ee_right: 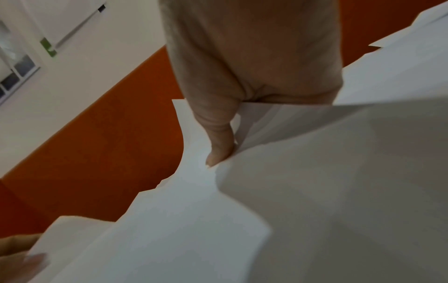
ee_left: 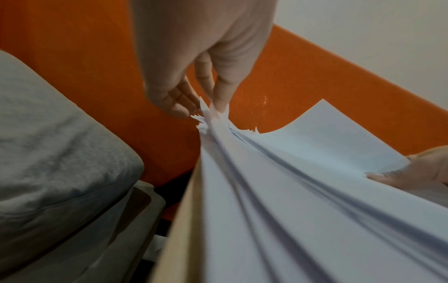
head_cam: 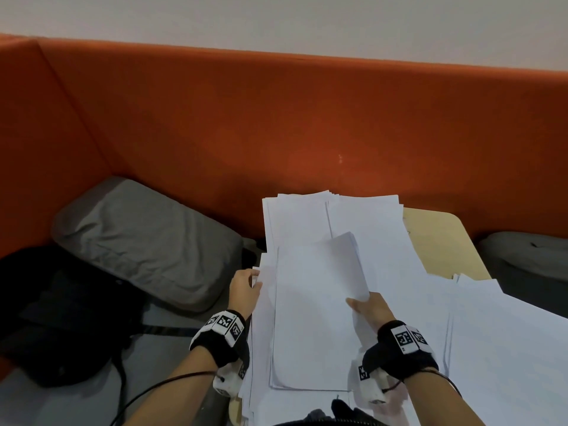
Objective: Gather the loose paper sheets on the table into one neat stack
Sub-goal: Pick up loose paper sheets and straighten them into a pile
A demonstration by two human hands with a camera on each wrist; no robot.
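Observation:
Several white paper sheets [head_cam: 319, 318] lie in an uneven pile on the small beige table [head_cam: 442, 241]. My left hand [head_cam: 246, 290] pinches the pile's left edge, thumb on top [ee_left: 221, 101] and fingers underneath. My right hand [head_cam: 368, 309] grips the right edge of the upper bundle, which curls upward; its thumb [ee_right: 219, 149] presses on the top sheet. More loose sheets [head_cam: 359, 216] fan out behind, and another spread [head_cam: 504, 339] lies to the right. My right hand's fingers are hidden under the paper.
An orange padded wall [head_cam: 276, 124] backs the bench. A grey cushion [head_cam: 144, 241] and a black bag [head_cam: 58, 315] lie left of the table. Another grey cushion [head_cam: 528, 253] sits at the right. The table's left edge [ee_left: 174, 229] runs beside my left hand.

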